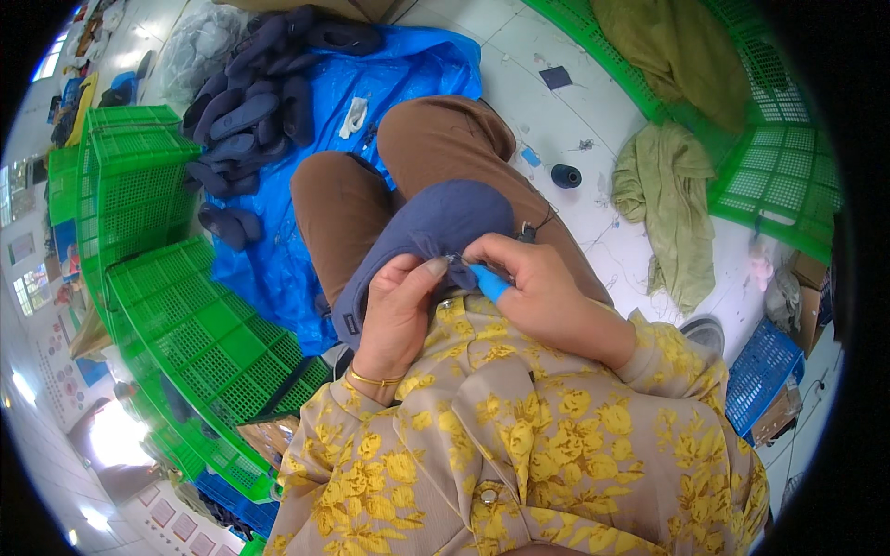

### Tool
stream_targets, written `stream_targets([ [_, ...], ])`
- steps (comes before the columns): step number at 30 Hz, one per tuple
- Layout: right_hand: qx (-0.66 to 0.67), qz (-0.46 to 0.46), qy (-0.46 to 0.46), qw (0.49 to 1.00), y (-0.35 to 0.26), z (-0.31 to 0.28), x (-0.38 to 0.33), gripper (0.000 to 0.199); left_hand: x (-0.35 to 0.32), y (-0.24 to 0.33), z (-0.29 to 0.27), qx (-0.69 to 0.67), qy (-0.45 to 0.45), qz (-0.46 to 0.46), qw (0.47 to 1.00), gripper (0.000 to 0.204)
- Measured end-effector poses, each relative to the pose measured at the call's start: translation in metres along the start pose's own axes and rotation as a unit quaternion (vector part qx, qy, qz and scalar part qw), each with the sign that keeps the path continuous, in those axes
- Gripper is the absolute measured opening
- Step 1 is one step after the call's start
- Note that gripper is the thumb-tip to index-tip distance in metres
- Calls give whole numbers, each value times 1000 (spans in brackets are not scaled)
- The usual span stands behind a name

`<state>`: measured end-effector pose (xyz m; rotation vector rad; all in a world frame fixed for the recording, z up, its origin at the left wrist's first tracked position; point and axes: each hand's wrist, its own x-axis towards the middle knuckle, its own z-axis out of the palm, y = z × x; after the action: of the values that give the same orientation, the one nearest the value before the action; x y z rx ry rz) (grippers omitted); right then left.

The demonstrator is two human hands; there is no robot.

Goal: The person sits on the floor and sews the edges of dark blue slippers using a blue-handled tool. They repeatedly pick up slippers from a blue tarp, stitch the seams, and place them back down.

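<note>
Well, slipper (436,218) (navy) in both hands (533,283).

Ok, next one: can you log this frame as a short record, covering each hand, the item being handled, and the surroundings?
Item: navy slipper, across the lap
Left hand: holds the navy slipper
Right hand: fingertips at the slipper's opening; anything pinched is too small to tell
Wear: blue finger cover on the right hand
Left side: dark slipper pile on blue sheet; green crates
Right side: dark thread spool and pale green cloth on the floor
</note>
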<state>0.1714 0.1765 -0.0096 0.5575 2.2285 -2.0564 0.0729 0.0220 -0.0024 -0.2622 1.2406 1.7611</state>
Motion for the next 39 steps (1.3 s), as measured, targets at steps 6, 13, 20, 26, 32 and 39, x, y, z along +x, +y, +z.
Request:
stream_targets([
  [6, -5, -38, 26, 999, 10, 10, 3, 36, 7, -10, -27, -51, -54, 6, 997, 17],
  [13, -10, -50, 35, 998, 8, 13, 8, 36, 3, -2, -6, -31, -14, -5, 999, 8],
  [20, -52, -65, 28, 996, 7, 10, 3, 43, 4, -4, -11, -46, -28, -5, 999, 11],
  [26, -72, -86, 23, 993, 7, 14, 6, 41, 5, -6, -16, -58, -29, -3, 998, 10],
  [32, 86, 42, 54, 994, -9, 21, 6, 20, 4, -6, -15, -30, -25, -8, 999, 11],
  [39, 51, 62, -47, 996, -25, 6, 26, 14, -3, -4, -8, 10, -71, -4, 997, 17],
])
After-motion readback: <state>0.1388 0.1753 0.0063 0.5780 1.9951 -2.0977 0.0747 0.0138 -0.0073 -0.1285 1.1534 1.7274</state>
